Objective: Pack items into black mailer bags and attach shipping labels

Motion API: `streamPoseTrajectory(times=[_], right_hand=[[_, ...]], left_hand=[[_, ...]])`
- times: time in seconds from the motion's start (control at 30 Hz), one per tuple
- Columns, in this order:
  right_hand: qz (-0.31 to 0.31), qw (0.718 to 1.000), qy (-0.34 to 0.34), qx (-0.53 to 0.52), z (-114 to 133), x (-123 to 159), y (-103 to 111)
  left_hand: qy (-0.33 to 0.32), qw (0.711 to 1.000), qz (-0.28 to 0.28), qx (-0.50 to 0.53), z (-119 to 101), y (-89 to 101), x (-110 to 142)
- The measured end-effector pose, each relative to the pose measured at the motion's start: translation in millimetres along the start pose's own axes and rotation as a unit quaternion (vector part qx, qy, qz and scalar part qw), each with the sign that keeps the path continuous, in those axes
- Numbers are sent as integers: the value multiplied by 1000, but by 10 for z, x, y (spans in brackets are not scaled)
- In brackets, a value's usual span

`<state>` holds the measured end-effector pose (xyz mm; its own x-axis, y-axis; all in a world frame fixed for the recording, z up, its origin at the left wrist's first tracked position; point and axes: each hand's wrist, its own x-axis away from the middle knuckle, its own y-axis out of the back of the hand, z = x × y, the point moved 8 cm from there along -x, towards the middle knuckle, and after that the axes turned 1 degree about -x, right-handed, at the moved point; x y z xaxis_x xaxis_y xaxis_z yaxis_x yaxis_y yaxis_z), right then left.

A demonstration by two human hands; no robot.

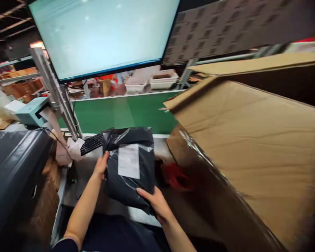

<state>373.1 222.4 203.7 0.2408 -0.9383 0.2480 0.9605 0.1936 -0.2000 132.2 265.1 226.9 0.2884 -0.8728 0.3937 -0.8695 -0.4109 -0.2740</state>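
Between my two hands is a black plastic mailer bag (112,182), held up over the worktop with its face tilted toward me. A white shipping label (128,161) is stuck on that face. My left hand (102,166) grips the left edge, thumb on the front side. At the lower right corner my right hand (156,203) pinches the bag, its thumb lying across the front. The other fingers of both hands are mostly hidden behind the mailer bag.
A large open cardboard box (262,147) fills the right side. Ahead hangs a big monitor (105,38) above a green partition (120,112). A black keyboard (91,144), a label printer (33,111) and a dark plastic-covered stack (13,168) lie to the left. A blurred red object (177,176) sits beside the box.
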Motion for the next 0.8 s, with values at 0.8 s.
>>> streamPoseTrajectory(times=[0.8], right_hand=[[-377, 895, 156, -181, 450, 1863, 173]], left_hand=[[-131, 920, 337, -148, -613, -1987, 839]])
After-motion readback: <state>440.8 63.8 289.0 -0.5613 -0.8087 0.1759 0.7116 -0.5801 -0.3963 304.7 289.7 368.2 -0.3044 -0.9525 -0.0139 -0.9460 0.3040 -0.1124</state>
